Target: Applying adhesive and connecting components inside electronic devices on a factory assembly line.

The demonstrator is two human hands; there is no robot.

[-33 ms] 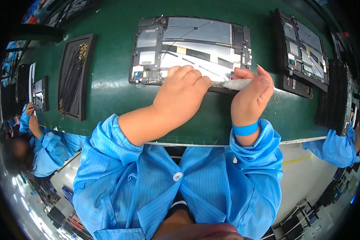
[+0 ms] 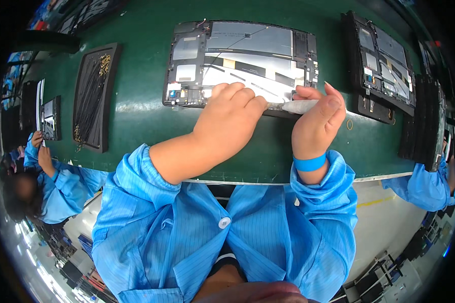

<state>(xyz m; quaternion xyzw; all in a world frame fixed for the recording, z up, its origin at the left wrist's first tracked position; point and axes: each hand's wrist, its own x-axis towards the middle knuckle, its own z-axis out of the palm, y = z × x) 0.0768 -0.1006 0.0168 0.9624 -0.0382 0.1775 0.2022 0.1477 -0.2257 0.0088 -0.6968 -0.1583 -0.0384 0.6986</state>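
An opened tablet (image 2: 250,60) lies in front of me, its silver inner plates, black frame and small connectors showing. My left hand (image 2: 227,118) is closed over its near edge, fingers curled down; whatever they grip is hidden under them. At the near right corner of the tablet is my right hand (image 2: 321,113), its outer fingers lifted and thumb bent inward. From under that thumb a white tapered thing (image 2: 299,106) points left at the tablet's edge. I cannot tell whether it is a covered fingertip or a held tool.
To the left stands a black tray (image 2: 92,98) of thin black cables with gold ends. On the right lie a stack of opened tablets (image 2: 384,65) and a small rubber band (image 2: 350,124). A person (image 2: 55,187) in blue works at far left; a blue sleeve (image 2: 422,187) shows right.
My hands and the tablet stay in place. Only the hands of the person at far left have shifted very slightly.
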